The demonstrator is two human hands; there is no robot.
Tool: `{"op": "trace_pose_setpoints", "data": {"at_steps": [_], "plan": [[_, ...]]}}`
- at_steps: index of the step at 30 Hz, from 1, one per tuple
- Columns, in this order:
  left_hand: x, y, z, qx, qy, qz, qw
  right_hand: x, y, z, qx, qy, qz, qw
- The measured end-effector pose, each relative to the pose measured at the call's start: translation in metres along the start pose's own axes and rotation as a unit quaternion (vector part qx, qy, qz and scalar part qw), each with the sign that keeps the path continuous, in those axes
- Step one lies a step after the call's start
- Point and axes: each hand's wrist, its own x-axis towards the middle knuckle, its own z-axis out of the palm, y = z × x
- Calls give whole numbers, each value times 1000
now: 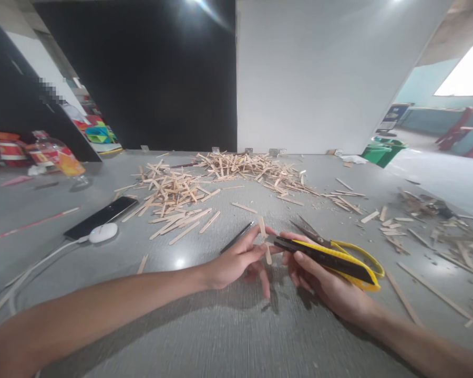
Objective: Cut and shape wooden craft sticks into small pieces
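My left hand (238, 260) pinches a short wooden stick (265, 240) upright between thumb and fingers, just above the grey floor. My right hand (319, 275) is closed round yellow-handled scissors (331, 257), whose dark blades (305, 231) are spread and point left toward the stick. The two hands nearly touch at the stick. A black pen (236, 237) lies on the floor just behind my left hand.
A big heap of wooden sticks (205, 181) lies ahead. Cut scraps (429, 226) are scattered at the right. A black phone (101, 216) and white charger (103, 232) with cable sit at the left, a plastic bottle (59, 157) beyond. A green bin (380, 152) stands far right.
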Motion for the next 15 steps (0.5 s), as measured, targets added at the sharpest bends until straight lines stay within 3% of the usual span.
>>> {"op": "trace_pose_setpoints", "data": {"at_steps": [8, 15], "plan": [[-1, -3, 1, 17, 19, 8, 1000, -1, 2, 0, -41, 9, -27, 999], [-1, -8, 1, 25, 38, 10, 999, -1, -2, 7, -59, 43, -10, 997]]}}
